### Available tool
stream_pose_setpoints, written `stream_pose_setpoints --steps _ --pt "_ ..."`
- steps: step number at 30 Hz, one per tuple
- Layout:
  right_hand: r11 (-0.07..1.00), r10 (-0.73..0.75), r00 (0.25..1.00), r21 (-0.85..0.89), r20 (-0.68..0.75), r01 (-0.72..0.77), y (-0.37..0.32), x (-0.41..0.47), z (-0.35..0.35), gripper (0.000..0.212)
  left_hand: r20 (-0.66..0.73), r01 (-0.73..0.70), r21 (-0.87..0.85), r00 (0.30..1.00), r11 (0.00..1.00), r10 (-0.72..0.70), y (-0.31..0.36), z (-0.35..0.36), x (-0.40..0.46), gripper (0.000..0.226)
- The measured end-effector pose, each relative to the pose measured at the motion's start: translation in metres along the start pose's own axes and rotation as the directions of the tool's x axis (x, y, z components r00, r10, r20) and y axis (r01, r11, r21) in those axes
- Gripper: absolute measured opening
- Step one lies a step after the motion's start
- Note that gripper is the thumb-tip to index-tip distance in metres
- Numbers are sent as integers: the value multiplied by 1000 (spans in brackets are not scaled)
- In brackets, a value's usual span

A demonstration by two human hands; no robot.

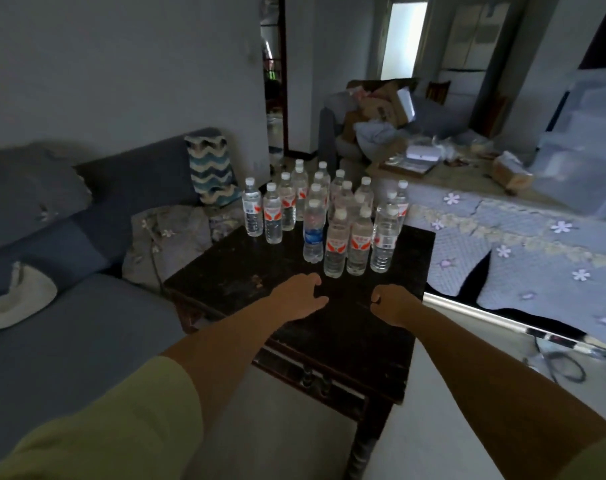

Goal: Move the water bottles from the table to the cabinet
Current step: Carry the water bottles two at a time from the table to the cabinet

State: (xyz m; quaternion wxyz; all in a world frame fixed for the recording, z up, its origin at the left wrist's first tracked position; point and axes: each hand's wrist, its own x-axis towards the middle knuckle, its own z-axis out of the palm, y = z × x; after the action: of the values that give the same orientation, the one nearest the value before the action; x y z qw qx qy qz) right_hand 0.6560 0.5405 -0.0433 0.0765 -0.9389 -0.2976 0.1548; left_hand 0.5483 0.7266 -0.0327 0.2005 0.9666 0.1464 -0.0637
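Several clear plastic water bottles (336, 242) with white caps stand upright in a cluster on the far half of a dark wooden table (246, 271). Most carry red and white labels; one (313, 233) near the front has a blue label. My left hand (299, 296) hovers over the table a little in front of the nearest bottles, fingers curled and apart, holding nothing. My right hand (393, 303) is beside it, curled loosely into a fist, also empty. Neither hand touches a bottle. No cabinet is clearly in view.
A blue sofa (69, 306) with cushions lies left of the table. A low table under a flowered cloth (523, 258) stands to the right, with a translucent plastic drawer unit (582, 161) behind it. Cardboard boxes (381, 105) pile on a far seat. Cables lie on the floor (561, 365).
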Motion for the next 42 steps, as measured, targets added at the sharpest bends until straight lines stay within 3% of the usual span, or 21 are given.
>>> stream_pose_setpoints --steps 10,15,19,21,24,28,31,36,42 --pt "999 11 999 50 40 -13 58 159 -25 37 23 48 -247 999 968 -43 -14 -3 163 46" --pt "961 157 987 222 45 -163 98 209 -19 38 47 99 -373 995 923 -88 -27 19 217 55" --pt "788 325 946 551 5 -274 118 235 -5 66 -6 77 -546 995 834 -95 -28 32 247 64" --pt "673 333 942 709 -35 -211 120 249 4 80 -43 59 -665 992 745 -118 -24 40 263 66" --pt "532 324 940 842 -107 -88 119 264 17 84 -116 32 -758 976 651 -182 -21 58 283 73" --pt "469 341 922 883 -186 5 118 286 22 80 -151 40 -805 951 592 -271 -26 81 301 86" --pt "481 370 908 877 -197 -5 118 300 26 86 -133 46 -809 957 586 -259 -29 88 309 89" --pt "485 453 863 874 -224 -28 117 318 28 76 -127 69 -830 943 553 -307 -35 96 319 79" --pt "516 474 853 854 -219 -68 120 311 28 72 -91 134 -799 937 587 -337 -42 94 319 71"
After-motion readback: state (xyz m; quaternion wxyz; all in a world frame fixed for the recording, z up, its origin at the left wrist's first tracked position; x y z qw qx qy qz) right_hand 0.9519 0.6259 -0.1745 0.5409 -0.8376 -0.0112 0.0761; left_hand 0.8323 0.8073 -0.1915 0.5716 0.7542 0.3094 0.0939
